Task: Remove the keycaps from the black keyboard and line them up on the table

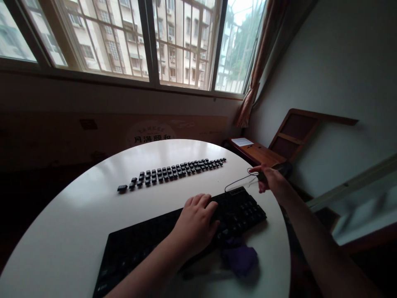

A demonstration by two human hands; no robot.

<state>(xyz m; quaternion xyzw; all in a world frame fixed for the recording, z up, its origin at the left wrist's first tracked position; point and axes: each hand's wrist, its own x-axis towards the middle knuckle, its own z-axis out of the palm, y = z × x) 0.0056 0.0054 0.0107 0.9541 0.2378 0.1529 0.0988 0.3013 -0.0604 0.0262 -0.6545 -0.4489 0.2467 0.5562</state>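
Note:
A black keyboard (139,234) lies at a slant on the white round table, with bare dark patches where keys are off and keycaps at its right end. My left hand (197,221) rests on top of it, fingers bent at its far edge and thumb apart over the keys. Beyond the keyboard's right end, my right hand (269,178) is closed around the thin black cable (238,181), index finger pointing left. A dark bundled part shows at the palm. Near the keyboard's front edge lies a crumpled purple cloth (242,258).
Several black keycaps (172,172) stand in slanted rows on the far half of the table (74,207). Past the right edge, a wooden chair (291,128) holds a sheet of paper (242,142). A barred window (182,45) and a curtain (257,70) are behind.

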